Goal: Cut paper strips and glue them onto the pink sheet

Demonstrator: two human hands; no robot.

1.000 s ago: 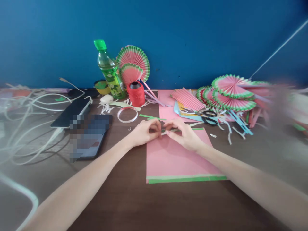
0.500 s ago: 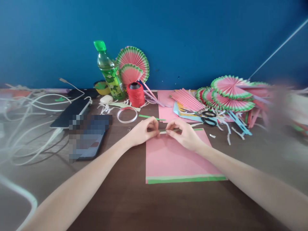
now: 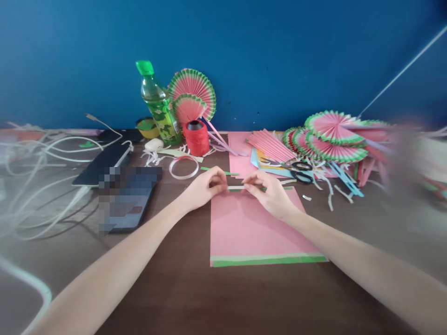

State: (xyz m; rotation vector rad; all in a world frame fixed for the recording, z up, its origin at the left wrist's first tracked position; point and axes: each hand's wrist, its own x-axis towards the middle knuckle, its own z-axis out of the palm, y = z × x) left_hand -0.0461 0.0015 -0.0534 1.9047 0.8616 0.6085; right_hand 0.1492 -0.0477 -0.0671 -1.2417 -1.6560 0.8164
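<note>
A pink paper sheet (image 3: 251,225) with a pale and green band along its near edge lies flat on the brown table (image 3: 195,298). Both hands work at its far edge. My left hand (image 3: 204,188) and my right hand (image 3: 267,190) each pinch one end of a thin pale paper strip (image 3: 236,187) stretched between them along that far edge. A green strip (image 3: 286,187) shows just past my right hand. Fingers of both hands are closed in a pinch.
Behind stand a green-capped bottle (image 3: 159,107), a red spool (image 3: 195,136), pleated watermelon fans (image 3: 193,93) and a fan pile (image 3: 331,135). Scissors (image 3: 300,171) lie right of the sheet; a tape ring (image 3: 183,166), phones (image 3: 127,195) and white cables (image 3: 42,167) are left.
The two hands have drawn slightly apart along the sheet's far edge, so more of the pale strip shows between them. The sheet has stayed put.
</note>
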